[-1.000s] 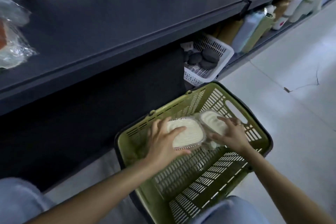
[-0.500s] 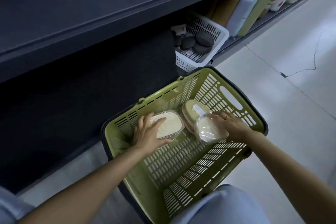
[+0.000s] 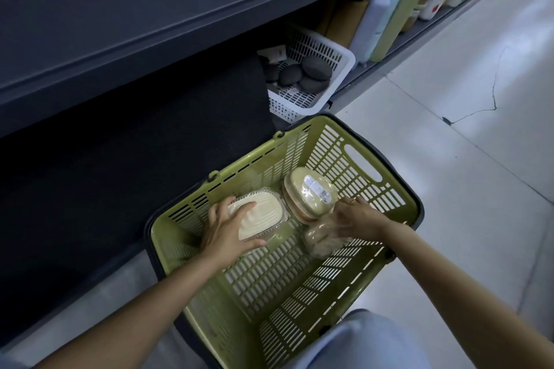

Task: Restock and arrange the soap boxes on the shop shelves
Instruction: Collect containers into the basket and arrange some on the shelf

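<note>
Soap box (image 3: pixel 260 216) under L hand (image 3: pixel 227 232); R hand (image 3: pixel 358 219) in basket (image 3: pixel 299 293).

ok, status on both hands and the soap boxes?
Left hand grips cream soap box inside green basket. Right hand holds blurred clear packet. Tan soap box lies loose between. Nothing blocking.

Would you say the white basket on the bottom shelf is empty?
No, the white basket holds several dark grey stones.

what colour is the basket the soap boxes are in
Olive green with a dark rim, slatted walls; the basket shows in the head view.
</note>
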